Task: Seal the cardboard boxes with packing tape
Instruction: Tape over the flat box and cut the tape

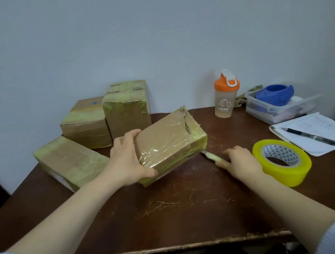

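From the head view, the only one we have, we see our left hand [127, 159] clamped on the near-left end of the cardboard box [169, 141], thumb along the lower front edge and fingers over the top, so that the box is tipped up on its far-right corner rather than lying flat on the bench [185, 205]. The box's long axis runs on a diagonal, from near-left by that hand out to far-right, and its wrapped front face is turned towards us, glossy with tape; a ragged tear shows near its far end. Our right hand [240, 163] lies just to the right of the box, fingers loosely curled and pressed down on a small pale-handled cutter [212, 156], whose tip points up-left and sits just beside the box's lower right corner; we cannot tell whether the blade touches the tape there. The roll of yellow packing tape [283, 160] lies flat directly to the right of that hand, almost touching it, so the right hand is clearly the nearer one for both tool and roll, while the left has the box. We judge this box close to sealed, and that the next move depends on that corner-to-blade gap. Three other taped boxes [98, 123] are grouped at the far left, well apart from the right hand.
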Demonstrator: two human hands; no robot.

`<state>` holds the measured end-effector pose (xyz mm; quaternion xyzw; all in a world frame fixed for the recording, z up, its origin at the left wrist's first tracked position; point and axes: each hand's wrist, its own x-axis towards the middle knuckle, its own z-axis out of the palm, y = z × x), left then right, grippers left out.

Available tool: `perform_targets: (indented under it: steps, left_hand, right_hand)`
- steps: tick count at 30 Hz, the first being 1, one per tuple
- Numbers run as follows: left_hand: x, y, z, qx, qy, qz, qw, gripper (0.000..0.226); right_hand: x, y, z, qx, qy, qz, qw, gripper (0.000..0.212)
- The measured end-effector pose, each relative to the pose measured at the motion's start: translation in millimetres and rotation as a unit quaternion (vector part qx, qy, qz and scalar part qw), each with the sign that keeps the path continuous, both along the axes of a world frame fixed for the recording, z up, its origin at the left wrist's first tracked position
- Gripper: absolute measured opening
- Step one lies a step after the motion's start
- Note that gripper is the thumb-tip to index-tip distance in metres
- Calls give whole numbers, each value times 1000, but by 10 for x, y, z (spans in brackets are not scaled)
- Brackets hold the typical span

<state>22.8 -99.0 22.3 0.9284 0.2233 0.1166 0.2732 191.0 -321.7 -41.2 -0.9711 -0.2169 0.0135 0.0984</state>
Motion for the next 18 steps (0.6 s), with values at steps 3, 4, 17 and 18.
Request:
perform_targets:
  steps: [3, 4, 17, 18]
  left_hand:
    - [-34, -24, -16, 10, 22, -22, 999, 114]
    - [-41, -30, -23, 13, 31, -30, 999, 115]
    - [-11, -224, -15, 274, 84, -105, 952, 130]
    - [22, -283, -16, 280, 81, -124, 948, 133]
  right_hand:
    - [-38, 76, 148, 208, -16, -15, 978, 42]
    - [-81, 111, 229, 330, 55, -15, 942, 42]
    - [-433, 222, 98, 585, 353, 71, 726, 94]
    - [-464, 240, 95, 586, 348, 75, 728, 95]
